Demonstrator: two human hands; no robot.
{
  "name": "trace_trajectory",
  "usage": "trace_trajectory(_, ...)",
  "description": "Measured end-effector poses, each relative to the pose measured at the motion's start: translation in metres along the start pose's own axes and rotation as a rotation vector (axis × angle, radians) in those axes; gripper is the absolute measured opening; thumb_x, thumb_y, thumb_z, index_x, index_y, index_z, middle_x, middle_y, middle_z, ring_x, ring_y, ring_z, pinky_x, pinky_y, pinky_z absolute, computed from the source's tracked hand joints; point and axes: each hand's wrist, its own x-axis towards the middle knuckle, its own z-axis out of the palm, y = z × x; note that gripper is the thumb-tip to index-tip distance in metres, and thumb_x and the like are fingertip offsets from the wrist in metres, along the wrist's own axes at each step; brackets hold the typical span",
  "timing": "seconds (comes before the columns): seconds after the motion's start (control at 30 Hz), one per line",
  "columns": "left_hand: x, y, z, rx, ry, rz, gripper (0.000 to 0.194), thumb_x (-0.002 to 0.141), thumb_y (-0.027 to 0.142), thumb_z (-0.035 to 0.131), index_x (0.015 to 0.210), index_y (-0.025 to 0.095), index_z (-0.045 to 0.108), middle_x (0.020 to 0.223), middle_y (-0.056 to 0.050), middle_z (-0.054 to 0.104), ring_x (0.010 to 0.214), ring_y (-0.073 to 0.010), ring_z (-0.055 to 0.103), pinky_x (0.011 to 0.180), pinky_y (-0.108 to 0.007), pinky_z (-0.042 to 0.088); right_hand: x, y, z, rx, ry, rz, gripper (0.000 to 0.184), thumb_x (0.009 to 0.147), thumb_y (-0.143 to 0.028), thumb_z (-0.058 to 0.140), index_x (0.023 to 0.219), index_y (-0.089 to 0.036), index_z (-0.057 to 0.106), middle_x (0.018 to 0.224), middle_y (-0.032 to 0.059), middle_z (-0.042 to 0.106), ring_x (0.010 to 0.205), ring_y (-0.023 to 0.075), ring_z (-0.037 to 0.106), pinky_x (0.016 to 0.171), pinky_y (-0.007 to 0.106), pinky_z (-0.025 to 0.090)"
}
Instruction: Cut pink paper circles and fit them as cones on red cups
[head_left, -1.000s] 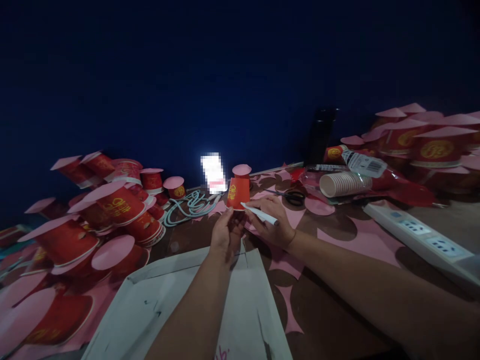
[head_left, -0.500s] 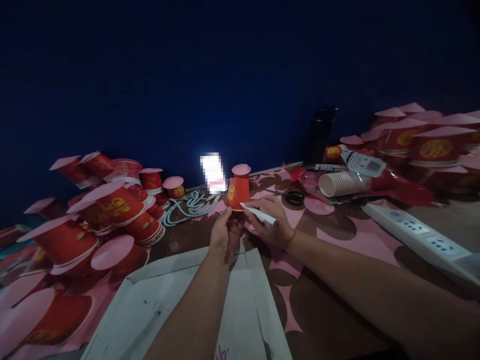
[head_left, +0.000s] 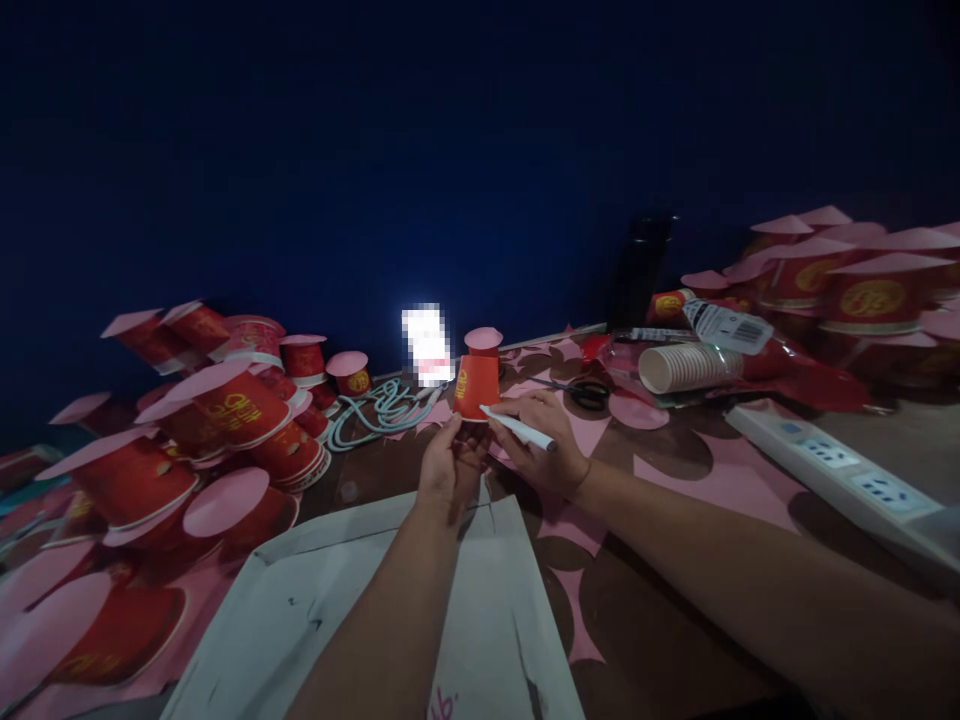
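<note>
A red paper cup (head_left: 478,385) with yellow lettering is held upside down, its rim at the bottom. My left hand (head_left: 448,470) grips it from below at the rim, thumb on the near side. In my right hand (head_left: 546,440) is a white marker (head_left: 525,431), its tip at the cup's lower right edge; I cannot tell if it touches the surface. Beneath my left forearm lies a white board (head_left: 345,580) with dark streaks and a bit of pink writing. Just behind the held cup stands another red cup with a pink paper disc (head_left: 483,338) on top.
Red cups topped with pink discs (head_left: 232,400) pile up at left, with more (head_left: 874,295) at right. A pale cable (head_left: 375,415), a bright blurred screen (head_left: 426,345), black scissors (head_left: 589,394), stacked cups in plastic (head_left: 679,369), cut pink sheets (head_left: 739,475) and a power strip (head_left: 840,470) lie around.
</note>
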Motion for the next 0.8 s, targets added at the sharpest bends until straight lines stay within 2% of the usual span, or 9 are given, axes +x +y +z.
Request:
trace_trajectory(0.47, 0.0004, 0.0006, 0.0023, -0.024, 0.027, 0.032, 0.008, 0.081, 0.016, 0.057, 0.080, 0.013, 0.064, 0.073, -0.005, 0.068, 0.070, -0.0137, 0.066, 0.079, -0.030, 0.053, -0.0004, -0.0008, -0.0004, -0.003, -0.011, 0.001, 0.015, 0.088, -0.023, 0.056, 0.103, -0.021, 0.060, 0.098, 0.0044, 0.072, 0.087, 0.0179, 0.064, 0.088, 0.038, 0.038)
trace_trajectory(0.8, -0.0030, 0.0030, 0.0089, -0.054, 0.079, 0.024, 0.016, 0.085, 0.013, 0.050, 0.075, 0.012, 0.063, 0.064, -0.004, 0.065, 0.063, -0.0124, 0.065, 0.070, -0.025, 0.054, -0.0010, -0.0011, 0.0003, -0.004, 0.003, -0.003, 0.015, 0.089, -0.024, 0.055, 0.102, -0.020, 0.061, 0.098, 0.0057, 0.072, 0.087, 0.0186, 0.065, 0.086, 0.039, 0.038)
